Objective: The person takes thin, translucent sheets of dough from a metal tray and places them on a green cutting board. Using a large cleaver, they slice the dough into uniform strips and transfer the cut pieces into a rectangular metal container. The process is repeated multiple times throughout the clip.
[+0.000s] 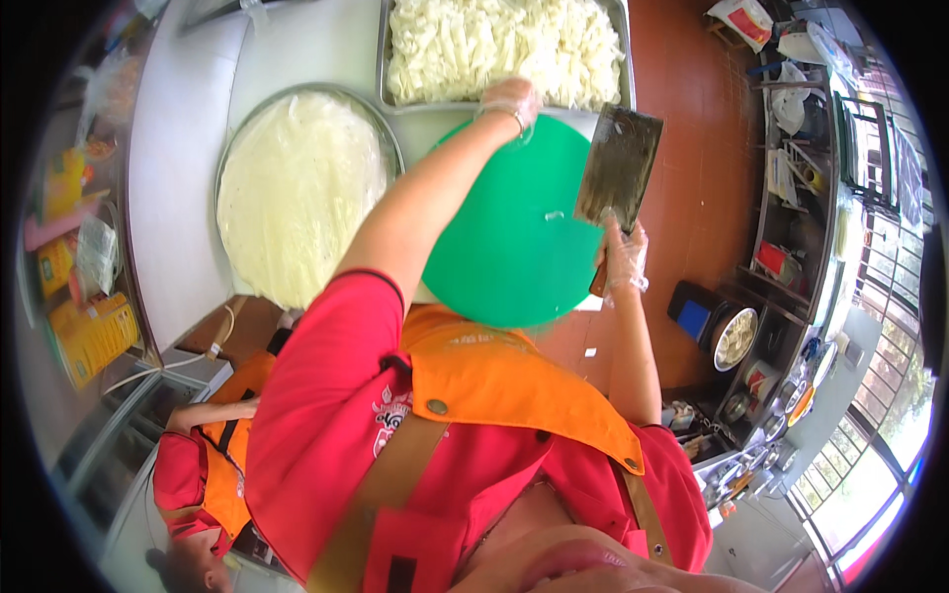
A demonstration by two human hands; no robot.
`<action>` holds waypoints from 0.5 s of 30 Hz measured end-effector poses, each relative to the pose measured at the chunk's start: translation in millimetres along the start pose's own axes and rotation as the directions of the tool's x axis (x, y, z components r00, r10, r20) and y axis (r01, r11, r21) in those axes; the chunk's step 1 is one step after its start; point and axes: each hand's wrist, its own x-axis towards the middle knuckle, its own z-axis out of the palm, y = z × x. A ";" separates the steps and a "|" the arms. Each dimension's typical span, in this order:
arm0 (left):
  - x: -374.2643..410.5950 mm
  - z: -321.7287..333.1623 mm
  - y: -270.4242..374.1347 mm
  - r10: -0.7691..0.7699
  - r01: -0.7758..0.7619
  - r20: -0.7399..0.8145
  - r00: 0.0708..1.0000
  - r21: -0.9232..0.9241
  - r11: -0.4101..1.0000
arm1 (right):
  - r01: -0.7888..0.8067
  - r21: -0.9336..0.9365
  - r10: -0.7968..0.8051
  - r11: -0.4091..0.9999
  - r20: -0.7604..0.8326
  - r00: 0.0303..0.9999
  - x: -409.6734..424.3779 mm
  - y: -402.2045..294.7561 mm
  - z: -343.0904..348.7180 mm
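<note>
My left hand (513, 102), in a clear plastic glove, is at the near edge of a metal tray (630, 81) heaped with pale, flat strips of food (504, 52); its fingers are partly hidden, so whether it grips anything cannot be told. In my right hand (623, 259), also gloved, is the handle of a cleaver (619, 167), its broad blade pointing away over the right edge of a round green cutting board (511, 230). A small pale scrap lies on the board. Left of it stands a large round metal pan of pale, flat sheets (296, 193) under clear plastic.
The white table (182, 170) bears the board, tray and pan. At lower left is a co-worker (222, 459) in an orange apron. Shelves with packages (93, 326) stand far left. To the right, past the tiled floor (689, 193), are a dark shelf unit (789, 252) and a bowl of food (735, 339).
</note>
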 end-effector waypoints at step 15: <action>-182.9 -24.9 -79.4 -0.042 -0.088 -0.523 0.851 -0.222 0.971 | -0.207 0.124 0.192 0.970 0.125 0.973 -63.8 114.5 35.4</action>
